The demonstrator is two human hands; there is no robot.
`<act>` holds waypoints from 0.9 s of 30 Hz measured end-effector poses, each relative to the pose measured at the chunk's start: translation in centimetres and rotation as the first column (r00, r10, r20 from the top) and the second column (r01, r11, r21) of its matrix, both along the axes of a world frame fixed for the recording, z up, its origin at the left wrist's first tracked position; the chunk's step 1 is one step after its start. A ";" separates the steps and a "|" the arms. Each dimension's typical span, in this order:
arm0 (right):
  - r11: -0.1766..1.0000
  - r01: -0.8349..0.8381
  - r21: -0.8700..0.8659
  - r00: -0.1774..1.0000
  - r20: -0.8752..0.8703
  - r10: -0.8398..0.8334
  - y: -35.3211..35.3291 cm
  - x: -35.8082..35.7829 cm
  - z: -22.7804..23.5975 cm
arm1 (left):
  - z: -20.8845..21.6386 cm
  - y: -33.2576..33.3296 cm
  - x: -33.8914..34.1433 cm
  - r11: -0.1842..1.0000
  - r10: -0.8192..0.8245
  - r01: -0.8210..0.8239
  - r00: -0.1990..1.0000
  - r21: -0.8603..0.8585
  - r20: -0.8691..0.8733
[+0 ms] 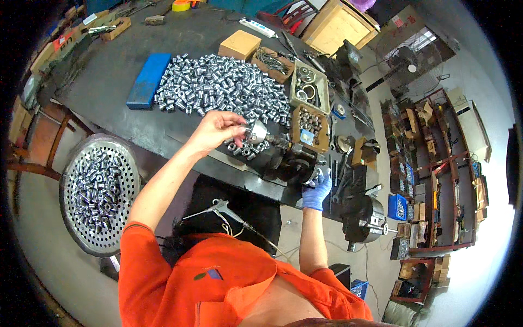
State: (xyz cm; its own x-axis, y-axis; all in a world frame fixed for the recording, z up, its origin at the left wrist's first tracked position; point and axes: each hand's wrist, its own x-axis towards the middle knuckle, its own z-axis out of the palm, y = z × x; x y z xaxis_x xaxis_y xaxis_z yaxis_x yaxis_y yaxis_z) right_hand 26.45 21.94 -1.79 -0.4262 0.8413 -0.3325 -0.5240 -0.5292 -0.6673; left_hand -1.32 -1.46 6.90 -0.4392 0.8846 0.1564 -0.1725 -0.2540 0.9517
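My bare left hand (217, 131) reaches to the silver chuck (257, 132) of a small bench machine (297, 163). Its thumb and fingers pinch together at the chuck's left end; what they hold there is too small to make out. My right hand (317, 191), in a blue glove, curls round a metal handwheel (311, 177) at the machine's right end. Just behind the chuck spreads a big heap of short shiny metal sleeves (218, 82). A few more sleeves (248, 149) lie beneath the chuck, next to my left fingers.
A blue box (149, 80) borders the heap on its left. At my left stands a perforated metal bowl (131, 158) of sleeves. An air blow gun (222, 207) lies near my lap. Trays of rings (308, 90) and small parts (309, 121) sit behind the machine. Shelves (452, 185) line the right.
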 end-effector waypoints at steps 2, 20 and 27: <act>0.999 0.049 -0.022 0.999 0.009 -0.049 0.0 -0.2 -0.1 | 0.0 0.5 0.1 1.000 0.006 -0.006 1.000 0.013 -0.013; 0.946 -0.107 0.305 0.988 -0.077 0.137 -2.9 2.7 7.7 | 0.3 1.1 -0.8 0.996 -0.085 0.084 0.996 -0.031 -0.040; 0.897 -0.008 0.442 0.994 -0.094 0.055 2.5 -2.9 10.9 | 0.4 0.7 -0.4 0.999 0.005 -0.010 0.991 -0.040 -0.132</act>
State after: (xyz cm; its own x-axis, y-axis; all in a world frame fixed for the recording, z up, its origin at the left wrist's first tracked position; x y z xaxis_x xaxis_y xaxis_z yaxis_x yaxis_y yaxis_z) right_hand 23.57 24.48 9.07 -0.4665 0.8770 0.1152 -0.5894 -0.2110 -0.7798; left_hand -1.77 -0.74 7.25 -0.4241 0.8881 0.1774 -0.0430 -0.2154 0.9756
